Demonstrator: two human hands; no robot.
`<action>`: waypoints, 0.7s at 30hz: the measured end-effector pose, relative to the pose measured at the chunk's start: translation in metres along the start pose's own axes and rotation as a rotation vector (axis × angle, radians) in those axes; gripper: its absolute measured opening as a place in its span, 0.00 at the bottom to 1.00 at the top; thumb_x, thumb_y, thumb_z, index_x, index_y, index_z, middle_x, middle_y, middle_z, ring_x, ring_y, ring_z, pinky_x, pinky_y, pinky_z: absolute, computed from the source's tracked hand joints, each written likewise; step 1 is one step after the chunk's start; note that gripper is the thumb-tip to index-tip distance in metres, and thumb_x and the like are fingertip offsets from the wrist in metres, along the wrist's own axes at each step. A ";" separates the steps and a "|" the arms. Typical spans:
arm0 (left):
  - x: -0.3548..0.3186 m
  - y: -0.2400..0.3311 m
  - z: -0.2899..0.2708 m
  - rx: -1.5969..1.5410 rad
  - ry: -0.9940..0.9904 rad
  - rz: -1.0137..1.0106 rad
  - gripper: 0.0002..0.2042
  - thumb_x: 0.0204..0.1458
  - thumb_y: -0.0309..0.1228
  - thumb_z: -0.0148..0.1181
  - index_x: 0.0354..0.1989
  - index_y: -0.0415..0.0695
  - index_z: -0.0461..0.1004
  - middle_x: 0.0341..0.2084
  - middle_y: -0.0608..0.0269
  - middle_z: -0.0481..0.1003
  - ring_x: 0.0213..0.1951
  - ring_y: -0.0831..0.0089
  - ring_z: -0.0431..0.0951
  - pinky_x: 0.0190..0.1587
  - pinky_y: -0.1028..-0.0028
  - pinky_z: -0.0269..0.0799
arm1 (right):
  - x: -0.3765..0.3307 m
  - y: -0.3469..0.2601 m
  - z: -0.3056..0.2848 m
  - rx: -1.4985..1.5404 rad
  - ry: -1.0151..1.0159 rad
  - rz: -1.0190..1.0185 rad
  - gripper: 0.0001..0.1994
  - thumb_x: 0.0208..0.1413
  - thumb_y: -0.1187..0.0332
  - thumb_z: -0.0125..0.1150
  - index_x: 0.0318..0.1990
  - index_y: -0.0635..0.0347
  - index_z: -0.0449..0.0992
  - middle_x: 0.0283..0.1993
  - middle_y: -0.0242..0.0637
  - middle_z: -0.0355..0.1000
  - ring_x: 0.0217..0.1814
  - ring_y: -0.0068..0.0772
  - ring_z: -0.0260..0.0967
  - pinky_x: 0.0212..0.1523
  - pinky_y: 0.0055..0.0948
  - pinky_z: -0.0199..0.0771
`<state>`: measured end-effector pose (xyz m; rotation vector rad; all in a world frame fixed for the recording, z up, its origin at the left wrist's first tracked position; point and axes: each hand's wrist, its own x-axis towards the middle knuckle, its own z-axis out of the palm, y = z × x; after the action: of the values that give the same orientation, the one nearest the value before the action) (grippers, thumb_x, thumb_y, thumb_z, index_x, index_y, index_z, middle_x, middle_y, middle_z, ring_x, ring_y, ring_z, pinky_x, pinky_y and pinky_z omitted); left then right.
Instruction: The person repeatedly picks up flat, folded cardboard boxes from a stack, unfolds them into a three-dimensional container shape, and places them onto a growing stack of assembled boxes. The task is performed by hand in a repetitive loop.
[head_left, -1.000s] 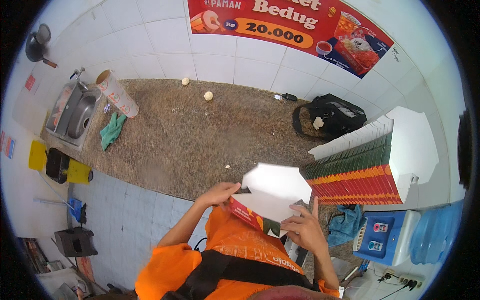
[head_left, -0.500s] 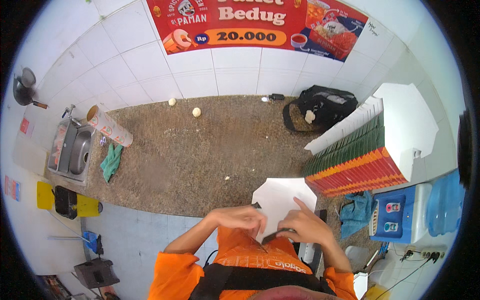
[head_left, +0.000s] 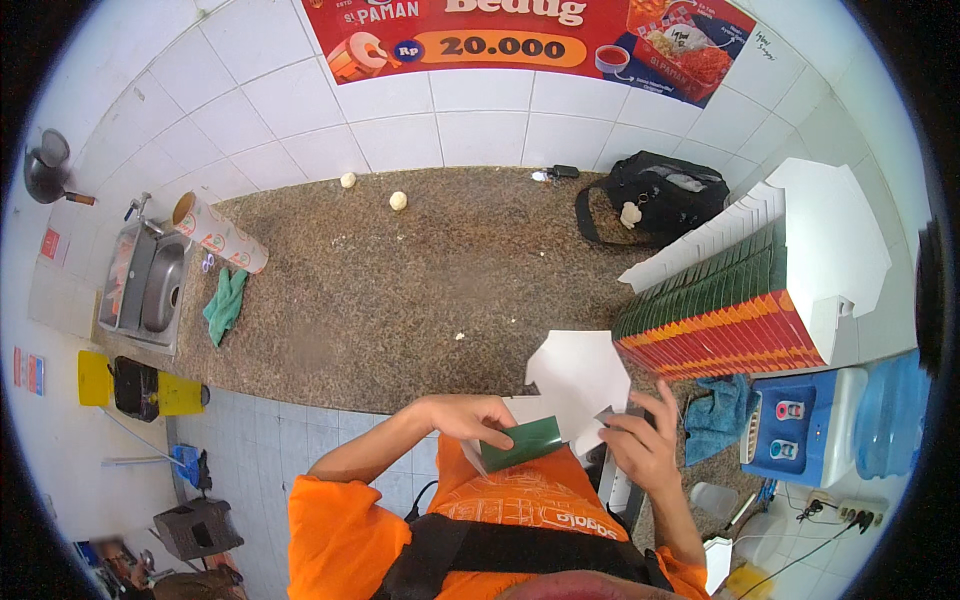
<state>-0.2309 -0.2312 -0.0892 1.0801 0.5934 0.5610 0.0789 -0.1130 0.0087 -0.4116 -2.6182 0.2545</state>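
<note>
A cardboard food box, white inside and green outside, is held partly folded in front of my body, its far end over the counter's near edge. My left hand grips the near left part, with the thumb on a raised green panel. On the opposite side, my right hand has its fingers spread beside a white flap. Whether its fingertips touch that flap is hard to tell. Just right of the box stands a long row of nested boxes with green, orange and red sides.
On the speckled counter lie a black bag, pale round lumps, a paper roll and a green cloth. A sink is at far left. A blue cloth and water dispenser stand right.
The box's near side has been turned up, so a green outer panel now shows under my left thumb. My right hand has moved right and its fingers have spread. The view has shifted slightly.
</note>
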 end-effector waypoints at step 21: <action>0.025 0.008 0.027 -0.071 0.185 0.019 0.15 0.62 0.36 0.61 0.40 0.33 0.82 0.32 0.72 0.79 0.35 0.83 0.74 0.37 0.77 0.71 | 0.027 -0.012 0.040 0.794 -0.460 0.108 0.31 0.64 0.61 0.63 0.75 0.41 0.64 0.83 0.62 0.33 0.85 0.65 0.32 0.79 0.53 0.40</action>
<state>-0.1956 -0.2283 -0.0769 0.9736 0.7200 0.6987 0.0340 -0.1198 -0.0117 -0.2215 -2.6275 1.5045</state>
